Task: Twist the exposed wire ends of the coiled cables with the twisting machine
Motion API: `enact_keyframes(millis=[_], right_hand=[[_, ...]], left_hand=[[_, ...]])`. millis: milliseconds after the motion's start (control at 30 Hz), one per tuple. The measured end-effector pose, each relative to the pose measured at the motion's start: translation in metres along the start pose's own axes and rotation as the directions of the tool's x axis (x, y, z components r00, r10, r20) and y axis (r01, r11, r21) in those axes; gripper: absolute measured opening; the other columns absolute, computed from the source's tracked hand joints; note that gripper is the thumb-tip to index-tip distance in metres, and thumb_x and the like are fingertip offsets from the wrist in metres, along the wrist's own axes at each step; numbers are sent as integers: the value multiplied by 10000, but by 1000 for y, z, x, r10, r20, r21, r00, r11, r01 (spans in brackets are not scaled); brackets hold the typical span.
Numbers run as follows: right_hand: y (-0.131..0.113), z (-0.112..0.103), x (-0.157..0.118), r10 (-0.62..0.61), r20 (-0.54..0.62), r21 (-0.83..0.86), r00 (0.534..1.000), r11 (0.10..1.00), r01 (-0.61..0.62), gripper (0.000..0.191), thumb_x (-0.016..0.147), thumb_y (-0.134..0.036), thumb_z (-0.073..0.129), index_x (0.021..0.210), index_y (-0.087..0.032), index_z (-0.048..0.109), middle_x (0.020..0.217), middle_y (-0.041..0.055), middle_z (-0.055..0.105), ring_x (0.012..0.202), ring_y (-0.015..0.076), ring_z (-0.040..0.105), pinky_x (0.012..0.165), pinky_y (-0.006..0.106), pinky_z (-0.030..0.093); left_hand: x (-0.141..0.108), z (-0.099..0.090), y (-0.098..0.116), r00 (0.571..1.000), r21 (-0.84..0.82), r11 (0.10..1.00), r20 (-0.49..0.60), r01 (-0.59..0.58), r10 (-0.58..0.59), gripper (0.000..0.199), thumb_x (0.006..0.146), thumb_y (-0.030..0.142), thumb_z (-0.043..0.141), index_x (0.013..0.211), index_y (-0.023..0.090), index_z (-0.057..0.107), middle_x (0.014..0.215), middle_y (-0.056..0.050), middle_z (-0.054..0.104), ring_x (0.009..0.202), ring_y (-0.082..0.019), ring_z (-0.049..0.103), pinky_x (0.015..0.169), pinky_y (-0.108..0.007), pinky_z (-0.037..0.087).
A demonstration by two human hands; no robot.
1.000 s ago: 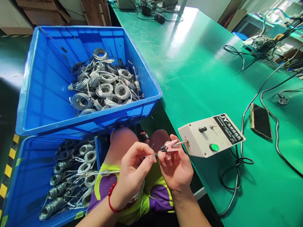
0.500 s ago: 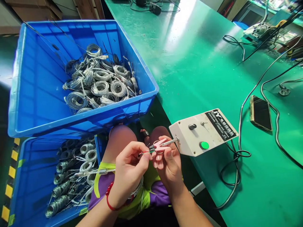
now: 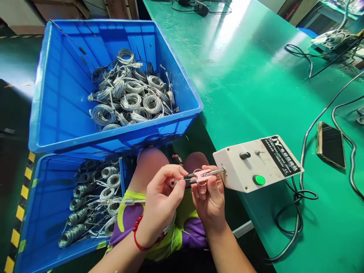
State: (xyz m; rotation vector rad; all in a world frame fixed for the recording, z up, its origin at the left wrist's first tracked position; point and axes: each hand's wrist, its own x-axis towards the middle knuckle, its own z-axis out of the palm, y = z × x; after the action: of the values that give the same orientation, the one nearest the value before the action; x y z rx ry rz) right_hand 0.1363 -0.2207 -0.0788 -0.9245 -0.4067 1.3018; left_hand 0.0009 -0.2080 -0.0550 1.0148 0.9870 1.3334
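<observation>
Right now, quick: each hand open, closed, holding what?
Left hand: closed, pinching thin red and green wires.
Right hand: closed, gripping the pink clip.

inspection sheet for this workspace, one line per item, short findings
Surface: green table, glossy, small specks on it
Job's things: red and green wires at a pink clip on the white box's metal shaft
Clutter: phone lying on the table
Grip: left hand pinches the wires; right hand holds the clip
Cables: dark cords beside the box; coiled cables piled in the far blue bin
Surroundings: near blue bin, striped floor tape
</observation>
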Motion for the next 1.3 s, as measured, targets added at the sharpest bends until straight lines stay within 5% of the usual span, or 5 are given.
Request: enact_keyframes(millis=[733,933,1067,1133,1300], right_hand=[[3,-9,-1,-47,73,-143,996,988,57,459,1017,-702,823,1178,-272,828,586,-71,492,501,123,378,511,244,357],[-19,-19,-50,-244,189,-674,951,672,307,479,1165,-602,613,1072,-260,936,835,105,808,555,196,555,514,354,376],[-50,-11,-62,-670,78,-689,738,499,525,336,1120,-591,715,1206,-337,917,1312,83,847,604,162,564,560,383,414],[-63,-9,-53,-735,43,-728,677,441,525,387,1113,-577,704,1268,-274,889,1447,118,809,564,135,524,533,376,380],[-71,-17,-35,-730,68,-856,680,307,416,429,1125,-425,667,1391,-126,821,1432,204,820,564,122,504,506,347,371]], left_hand=[[1,5,-3,999,-72,996,5,43,-43,106,1040,240,820,941,215,787,1036,-57,809,848,-159,743,720,-216,598],[0,5,-4,1000,-54,999,3,4,-4,87,1045,223,797,960,210,785,991,-51,773,859,-163,696,734,-224,564],[-1,4,-5,998,-36,997,1,65,-65,101,1025,241,808,938,208,769,860,-13,721,694,-126,577,598,-199,464],[-2,3,-5,995,-29,995,-4,96,-96,115,1013,258,814,924,203,767,833,-12,722,679,-127,578,584,-198,458],[-2,2,-5,993,-39,993,-9,115,-115,99,984,255,819,916,194,782,816,-15,727,670,-121,577,583,-187,459]])
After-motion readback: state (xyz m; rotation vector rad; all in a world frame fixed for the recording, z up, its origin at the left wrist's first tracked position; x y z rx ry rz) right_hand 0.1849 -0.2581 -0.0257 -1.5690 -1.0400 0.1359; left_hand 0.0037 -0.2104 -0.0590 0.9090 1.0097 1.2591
